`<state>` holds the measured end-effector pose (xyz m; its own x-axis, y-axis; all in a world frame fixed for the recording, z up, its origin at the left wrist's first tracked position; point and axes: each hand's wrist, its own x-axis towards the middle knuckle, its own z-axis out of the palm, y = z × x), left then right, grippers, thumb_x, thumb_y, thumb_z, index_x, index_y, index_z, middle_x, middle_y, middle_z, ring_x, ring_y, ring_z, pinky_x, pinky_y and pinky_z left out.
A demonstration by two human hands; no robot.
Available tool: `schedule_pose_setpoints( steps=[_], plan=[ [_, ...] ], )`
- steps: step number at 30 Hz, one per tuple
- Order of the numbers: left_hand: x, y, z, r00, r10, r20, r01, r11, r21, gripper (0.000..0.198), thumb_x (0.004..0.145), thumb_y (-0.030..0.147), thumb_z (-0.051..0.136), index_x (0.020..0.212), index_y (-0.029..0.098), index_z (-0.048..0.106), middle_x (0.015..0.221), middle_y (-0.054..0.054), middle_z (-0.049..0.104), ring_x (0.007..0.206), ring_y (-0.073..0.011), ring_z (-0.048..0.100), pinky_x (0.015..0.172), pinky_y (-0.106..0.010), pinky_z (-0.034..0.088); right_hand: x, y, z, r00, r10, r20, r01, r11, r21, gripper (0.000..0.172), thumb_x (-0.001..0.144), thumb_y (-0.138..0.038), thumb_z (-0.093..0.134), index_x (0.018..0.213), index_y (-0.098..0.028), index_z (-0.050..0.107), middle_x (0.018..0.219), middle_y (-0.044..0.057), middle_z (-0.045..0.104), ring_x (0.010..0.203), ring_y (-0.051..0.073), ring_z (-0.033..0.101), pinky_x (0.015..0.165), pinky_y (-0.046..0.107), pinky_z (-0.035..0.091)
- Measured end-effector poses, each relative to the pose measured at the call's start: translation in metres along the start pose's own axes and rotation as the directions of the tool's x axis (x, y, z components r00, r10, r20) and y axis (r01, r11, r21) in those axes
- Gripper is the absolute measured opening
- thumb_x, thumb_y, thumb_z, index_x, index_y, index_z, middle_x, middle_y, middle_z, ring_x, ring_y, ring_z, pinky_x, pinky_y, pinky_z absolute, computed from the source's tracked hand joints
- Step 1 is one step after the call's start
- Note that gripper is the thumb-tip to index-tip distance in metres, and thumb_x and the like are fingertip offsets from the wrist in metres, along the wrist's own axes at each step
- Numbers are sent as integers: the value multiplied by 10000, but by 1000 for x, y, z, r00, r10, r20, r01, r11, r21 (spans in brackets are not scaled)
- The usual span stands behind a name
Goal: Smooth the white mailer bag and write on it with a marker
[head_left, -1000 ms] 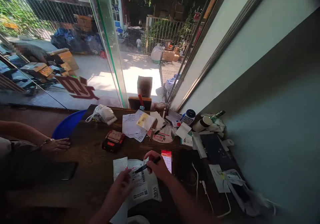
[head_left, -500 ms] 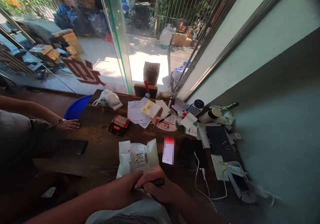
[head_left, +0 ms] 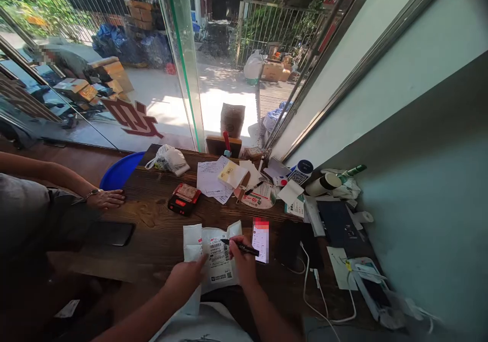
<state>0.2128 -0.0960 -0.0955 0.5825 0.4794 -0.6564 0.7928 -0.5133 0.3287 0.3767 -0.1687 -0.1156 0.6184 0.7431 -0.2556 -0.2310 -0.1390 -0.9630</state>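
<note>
A white plastic parcel [head_left: 219, 278] with a printed label [head_left: 218, 254] lies on the dark wooden table near me. In my right hand [head_left: 242, 260] is a black marker [head_left: 246, 248], its tip over the upper right part of the label. My left hand [head_left: 189, 276] rests on the parcel's left side, with a finger reaching to the label's left edge; the other fingers are curled in and what they grip, if anything, is hidden. Just right of the parcel lies a lit phone [head_left: 260, 240].
A red-black device [head_left: 184, 198], loose papers [head_left: 213, 178] and a plastic bag [head_left: 168, 159] sit further back. White cables [head_left: 307, 281] run at the right. Another person's hand [head_left: 109, 198] rests at the left edge, near a dark phone [head_left: 116, 233].
My hands were together over the parcel's lower part; they have moved apart. The right one has brought the marker up to the label. The view has shifted slightly.
</note>
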Motion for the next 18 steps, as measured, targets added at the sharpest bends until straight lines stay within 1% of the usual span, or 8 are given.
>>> schedule_pose_setpoints(
  steps=[2,3,5,7,10,14,15,18],
  plan=[
    [1,5,20,998,28,51,-29,1000,12,555,882,123,328,1432,177,383,1187,-161,668,1044,-335,654,860,-485,515,-8,33,12,996,-86,-29,81,989,-122,302,768,-473,603,733,-176,561,596,1,555,542,126,512,523,244,451],
    [1,5,28,997,52,48,-52,999,-6,526,901,128,290,1413,154,407,1219,-165,649,1053,-327,648,867,-475,517,-12,44,16,990,-140,-31,132,973,-191,276,784,-450,581,732,-180,553,623,10,573,571,134,534,548,249,461],
    [2,2,39,995,97,-1,-97,993,-67,473,935,167,246,1344,119,479,1238,-165,633,1077,-296,634,895,-426,513,-18,57,19,969,-244,-25,224,922,-316,248,817,-411,538,715,-186,535,635,16,584,588,141,554,563,249,460],
    [3,-1,45,993,117,-20,-119,988,-102,462,939,162,257,1350,129,468,1274,-154,613,1133,-264,605,941,-384,494,-21,62,19,950,-313,-5,284,866,-413,255,847,-395,500,698,-188,521,600,9,569,549,136,542,539,244,434],
    [6,0,44,991,132,20,-130,989,-70,530,902,91,311,1418,181,387,1291,-141,602,1173,-257,580,973,-391,474,-20,62,19,933,-354,58,334,797,-502,286,879,-393,466,684,-188,514,586,9,566,532,133,534,537,244,413],
    [6,6,36,990,128,51,-128,992,1,536,860,57,332,1367,183,455,1186,-149,645,1097,-276,614,920,-417,497,-17,59,18,933,-330,147,355,767,-534,297,897,-395,447,684,-195,499,598,7,566,556,136,537,554,245,405],
    [6,7,35,991,120,51,-120,993,3,549,854,54,335,1376,189,442,1189,-148,643,1097,-274,613,916,-414,499,-16,58,17,938,-323,128,339,772,-538,300,900,-400,440,684,-197,488,598,6,562,559,137,537,557,247,405],
    [6,7,35,992,110,61,-109,994,-15,585,852,53,352,1419,196,381,1244,-141,621,1153,-261,586,956,-406,482,-15,58,16,950,-313,-4,260,796,-546,305,907,-415,418,693,-202,460,596,4,547,549,142,525,544,254,394]
  ],
)
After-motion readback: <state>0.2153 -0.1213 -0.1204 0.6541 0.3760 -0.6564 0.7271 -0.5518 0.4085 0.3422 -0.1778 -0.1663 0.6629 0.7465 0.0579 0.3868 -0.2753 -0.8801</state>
